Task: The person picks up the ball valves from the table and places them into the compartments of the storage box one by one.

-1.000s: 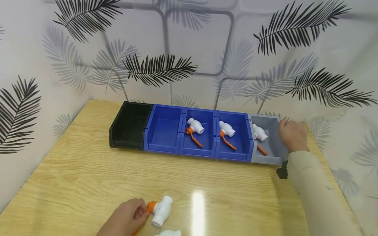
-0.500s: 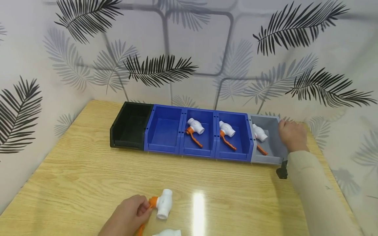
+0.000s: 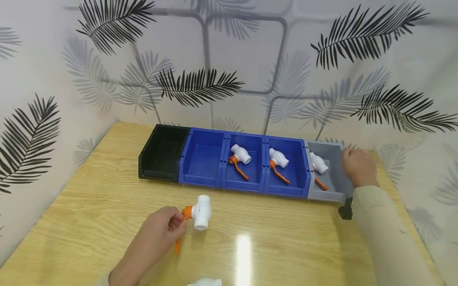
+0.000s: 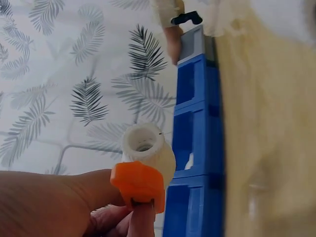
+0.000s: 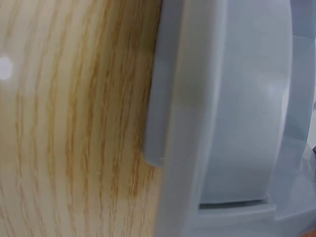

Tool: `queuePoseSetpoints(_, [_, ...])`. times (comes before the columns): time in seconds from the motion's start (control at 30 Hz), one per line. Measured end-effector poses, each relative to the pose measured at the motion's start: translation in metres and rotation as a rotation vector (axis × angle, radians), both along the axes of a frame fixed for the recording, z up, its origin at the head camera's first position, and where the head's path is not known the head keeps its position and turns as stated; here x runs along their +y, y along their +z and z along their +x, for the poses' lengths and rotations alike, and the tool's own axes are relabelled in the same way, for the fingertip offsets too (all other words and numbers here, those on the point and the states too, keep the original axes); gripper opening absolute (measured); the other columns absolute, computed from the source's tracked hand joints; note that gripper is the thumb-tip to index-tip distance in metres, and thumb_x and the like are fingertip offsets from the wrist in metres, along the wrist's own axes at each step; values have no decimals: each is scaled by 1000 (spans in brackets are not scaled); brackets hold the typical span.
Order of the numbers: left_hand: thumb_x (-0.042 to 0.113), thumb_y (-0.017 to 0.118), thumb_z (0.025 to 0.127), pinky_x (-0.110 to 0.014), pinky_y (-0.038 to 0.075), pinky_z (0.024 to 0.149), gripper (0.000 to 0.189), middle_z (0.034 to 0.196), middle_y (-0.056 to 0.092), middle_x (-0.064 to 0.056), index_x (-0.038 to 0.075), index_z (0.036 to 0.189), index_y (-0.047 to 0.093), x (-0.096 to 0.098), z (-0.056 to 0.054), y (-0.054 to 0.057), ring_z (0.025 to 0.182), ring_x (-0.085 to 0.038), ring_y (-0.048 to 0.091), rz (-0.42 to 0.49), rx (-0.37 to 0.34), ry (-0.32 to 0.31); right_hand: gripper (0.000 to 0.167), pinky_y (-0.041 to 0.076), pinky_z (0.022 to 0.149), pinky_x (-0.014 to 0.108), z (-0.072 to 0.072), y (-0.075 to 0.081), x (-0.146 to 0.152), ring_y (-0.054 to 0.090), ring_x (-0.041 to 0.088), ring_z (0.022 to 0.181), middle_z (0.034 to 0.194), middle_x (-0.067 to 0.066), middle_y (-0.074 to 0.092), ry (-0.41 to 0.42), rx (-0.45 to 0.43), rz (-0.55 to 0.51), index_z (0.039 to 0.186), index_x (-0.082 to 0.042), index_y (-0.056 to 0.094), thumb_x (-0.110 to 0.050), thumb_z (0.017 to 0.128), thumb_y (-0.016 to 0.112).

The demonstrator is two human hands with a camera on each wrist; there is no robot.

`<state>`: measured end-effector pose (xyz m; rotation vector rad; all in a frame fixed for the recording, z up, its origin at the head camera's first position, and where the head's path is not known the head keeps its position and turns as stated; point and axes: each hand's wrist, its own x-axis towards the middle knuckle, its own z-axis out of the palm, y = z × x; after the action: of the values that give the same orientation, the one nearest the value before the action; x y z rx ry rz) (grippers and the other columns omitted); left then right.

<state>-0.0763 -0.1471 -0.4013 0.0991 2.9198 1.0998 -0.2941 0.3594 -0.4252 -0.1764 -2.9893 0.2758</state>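
My left hand (image 3: 161, 230) pinches the orange handle end of a white ball valve (image 3: 202, 212), held above the wooden table. In the left wrist view, the valve's round white opening (image 4: 143, 143) faces the camera, and the orange handle (image 4: 138, 182) lies between thumb and fingers. At the right end of a row of bins, my right hand (image 3: 359, 167) grips the side wall of the grey bin (image 3: 336, 174). The right wrist view shows the grey bin wall (image 5: 247, 113) close up, with my fingers out of sight. One ball valve (image 3: 319, 163) lies inside this bin.
Left of the grey bin stand three blue bins; the middle one holds a ball valve (image 3: 241, 154), the right one another valve (image 3: 279, 158). A black bin (image 3: 164, 157) ends the row. Another white valve (image 3: 205, 282) shows at the near table edge.
My left hand has lifted the ball valve and carried it forward, towards the bins. The right hand stays on the grey bin. The head view has shifted slightly.
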Motion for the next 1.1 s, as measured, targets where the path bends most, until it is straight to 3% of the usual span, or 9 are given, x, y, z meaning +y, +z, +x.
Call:
queuePoseSetpoints(0.23, [5,64,79,-23,46,58,3,73,55,0,5,79,61,0,-23,26,63,-10,50,-37,197,-4,59,38,61,54,0,-1,1,51,49,79,86,32,56,10,7,14,61,2,50,-31,99,17])
queuePoseSetpoints(0.47, [7,64,82,-27,45,57,7,74,52,-5,2,80,59,4,-40,45,65,-17,49,-135,369,65,63,37,63,56,0,-2,0,50,51,84,92,35,54,0,0,17,71,8,53,-33,99,15])
queuePoseSetpoints(0.77, [6,63,82,-27,45,54,9,73,50,-7,0,79,58,15,-64,49,63,-19,49,-152,451,94,60,37,66,57,-2,-2,2,49,51,86,92,35,55,-5,1,5,70,7,53,-32,99,17])
queuePoseSetpoints(0.93, [8,62,84,-26,44,51,10,72,48,-7,0,80,57,23,-81,48,61,-19,49,-144,426,124,63,37,70,59,-3,-3,4,48,52,92,99,36,54,-11,-15,7,82,12,56,-33,99,14])
queuePoseSetpoints(1.1, [10,64,85,-28,48,52,12,75,49,-8,1,82,56,30,-100,42,61,-20,51,-124,392,173,63,38,67,57,-3,-3,4,51,51,89,98,35,55,1,0,4,77,9,56,-32,99,14])
